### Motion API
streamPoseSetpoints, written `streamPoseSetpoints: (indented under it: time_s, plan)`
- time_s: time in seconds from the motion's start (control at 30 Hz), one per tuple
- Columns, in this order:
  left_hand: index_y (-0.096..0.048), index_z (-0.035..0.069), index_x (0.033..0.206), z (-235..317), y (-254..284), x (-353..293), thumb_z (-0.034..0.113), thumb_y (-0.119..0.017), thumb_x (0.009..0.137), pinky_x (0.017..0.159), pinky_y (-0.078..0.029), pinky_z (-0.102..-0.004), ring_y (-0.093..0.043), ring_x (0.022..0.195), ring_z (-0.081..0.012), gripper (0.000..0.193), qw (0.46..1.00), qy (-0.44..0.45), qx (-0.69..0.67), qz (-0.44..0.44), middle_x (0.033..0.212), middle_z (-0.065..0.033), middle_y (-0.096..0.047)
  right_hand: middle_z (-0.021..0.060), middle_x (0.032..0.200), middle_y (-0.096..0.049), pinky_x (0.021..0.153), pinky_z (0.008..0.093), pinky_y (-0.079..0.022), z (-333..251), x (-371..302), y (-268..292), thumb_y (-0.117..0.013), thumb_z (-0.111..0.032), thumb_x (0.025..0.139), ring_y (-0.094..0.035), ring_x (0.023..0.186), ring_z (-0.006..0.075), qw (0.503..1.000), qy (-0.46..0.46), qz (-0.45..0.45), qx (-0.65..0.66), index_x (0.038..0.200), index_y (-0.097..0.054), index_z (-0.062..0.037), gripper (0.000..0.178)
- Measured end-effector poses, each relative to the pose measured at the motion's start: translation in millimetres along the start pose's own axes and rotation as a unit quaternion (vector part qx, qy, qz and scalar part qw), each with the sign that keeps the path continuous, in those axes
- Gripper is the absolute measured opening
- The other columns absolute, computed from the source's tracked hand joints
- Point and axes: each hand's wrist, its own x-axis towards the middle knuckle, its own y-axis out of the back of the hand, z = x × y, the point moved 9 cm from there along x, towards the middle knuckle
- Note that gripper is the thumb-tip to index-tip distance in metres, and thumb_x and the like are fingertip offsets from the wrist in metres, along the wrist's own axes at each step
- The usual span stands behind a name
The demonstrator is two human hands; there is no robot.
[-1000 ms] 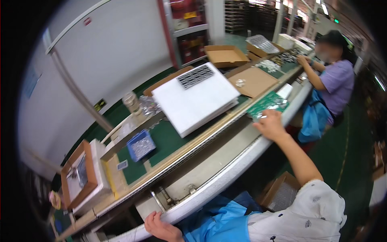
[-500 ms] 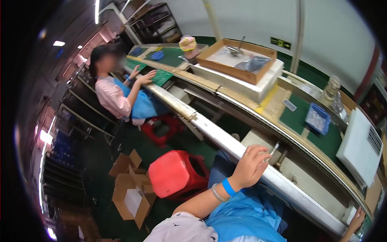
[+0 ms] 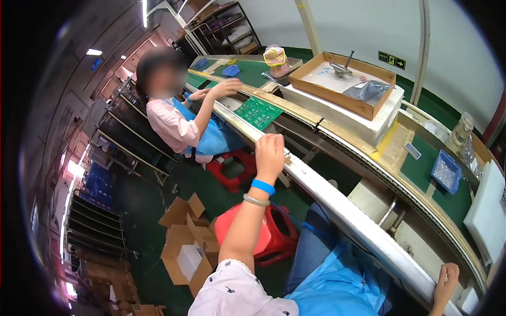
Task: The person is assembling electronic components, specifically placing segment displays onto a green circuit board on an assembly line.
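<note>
My left hand (image 3: 270, 156) reaches out over the white metal rail (image 3: 337, 203), a blue band and a pale bangle on its wrist. Its fingers are bent and pressed together, and nothing shows in them. Just beyond it, a green circuit board panel (image 3: 258, 112) lies across the conveyor track. Toward the lower right, my right hand (image 3: 447, 282) is curled by the rail's near end, with nothing visible in it. Whether either hand touches the rail I cannot tell.
A co-worker (image 3: 176, 113) sits at the left, one hand raised above the line. Red stools (image 3: 240, 226) and an open carton (image 3: 182, 253) stand on the floor. Beyond the track are a cardboard tray (image 3: 342, 87), a blue bin (image 3: 446, 173) and a white panel (image 3: 486, 210).
My left hand has swung left along the rail, and its spread fingers have closed. My right hand has come further into view. The green panel now lies nearer me; the co-worker's hand has lifted.
</note>
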Motion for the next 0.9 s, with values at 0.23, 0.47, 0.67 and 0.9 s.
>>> streamPoseSetpoints:
  time_s: [0.23, 0.47, 0.67, 0.9]
  plan:
    - [-0.073, 0.003, 0.100, -130, -40, 35, 0.039, -0.045, 0.106, 0.103, -0.043, -0.0552, -0.058, 0.117, -0.0423, 0.046, 0.983, 0.095, 0.126, -0.096, 0.116, -0.0198, -0.068, 0.0157, 0.096, -0.057, 0.089, 0.0376, -0.043, 4, 4, -5, -0.060, -0.010, 0.095, -0.056, 0.095, 0.0318, 0.998, -0.038, -0.047, -0.012, 0.091, -0.060, 0.0030, 0.013]
    - [-0.070, 0.006, 0.123, -144, -70, 37, 0.051, -0.026, 0.108, 0.116, -0.025, -0.0705, -0.046, 0.140, -0.0415, 0.065, 0.937, 0.163, 0.174, -0.255, 0.136, -0.0137, -0.064, 0.0153, 0.093, -0.057, 0.085, 0.0374, -0.044, 1, 3, -6, -0.060, -0.010, 0.095, -0.057, 0.091, 0.0321, 0.997, -0.054, -0.044, -0.011, 0.089, -0.059, 0.0029, 0.014]
    - [-0.071, 0.005, 0.121, -118, -64, 32, 0.048, -0.028, 0.109, 0.117, -0.024, -0.0687, -0.049, 0.138, -0.0391, 0.062, 0.938, 0.131, 0.188, -0.261, 0.135, -0.0149, -0.065, 0.0153, 0.092, -0.057, 0.085, 0.0374, -0.045, -14, 5, -3, -0.061, -0.009, 0.094, -0.057, 0.090, 0.0324, 1.000, -0.021, -0.021, 0.000, 0.089, -0.058, 0.0030, 0.013]
    - [-0.074, 0.008, 0.111, -64, -55, 19, 0.046, -0.033, 0.109, 0.116, -0.025, -0.0683, -0.060, 0.122, -0.0354, 0.055, 0.956, 0.067, 0.157, -0.238, 0.116, -0.0162, -0.070, 0.0155, 0.093, -0.060, 0.085, 0.0382, -0.046, -19, 6, -1, -0.062, -0.012, 0.094, -0.059, 0.091, 0.0326, 1.000, -0.019, -0.017, 0.010, 0.090, -0.063, 0.0032, 0.016]
